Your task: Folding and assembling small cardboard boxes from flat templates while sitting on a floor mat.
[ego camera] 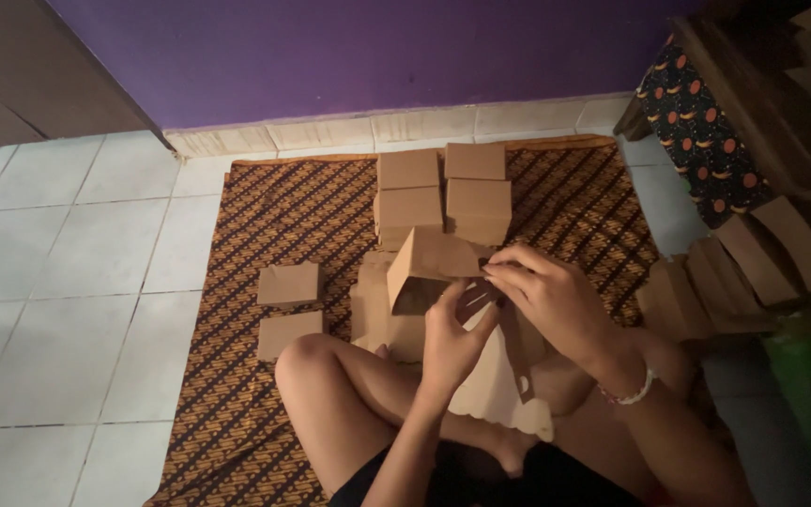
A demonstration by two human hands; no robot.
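Presently catalogued, from the hands outward:

Left hand [451,336]: raised from below, fingers curled up against the underside and open end of the half-formed carton [429,268]; it props the piece so that the other hand can work on the flap.

Right hand [546,291]: comes in from the right, fingertips pinched on a flap at the carton's right edge, apparently pressing it inward; the dim light leaves the exact grip uncertain. A pale bracelet [633,392] sits on this wrist.

Half-formed carton: brown card, held in the air above the lap, tilted with its open mouth facing the person, probably so the tabs can be seen.

Flat blank [495,390]: a pale, cut sheet with a scalloped edge, lying across the crossed legs directly beneath the hands, within easy reach.

Finished boxes, stacked [443,192]: four closed brown boxes in a block two wide, just beyond the hands at the far side of the mat, kept out of the working space.

Finished boxes, loose [288,305]: two more set side by side on the mat to the left of the knee.

Patterned mat [265,225]: brown woven cloth spread on the white tiled floor [58,282]; it keeps the person and the card off the tiles.

Leaning flat cards [753,263]: a row of unfolded brown pieces propped on edge at the right against dark wooden furniture.

Purple wall [377,52]: behind the mat.
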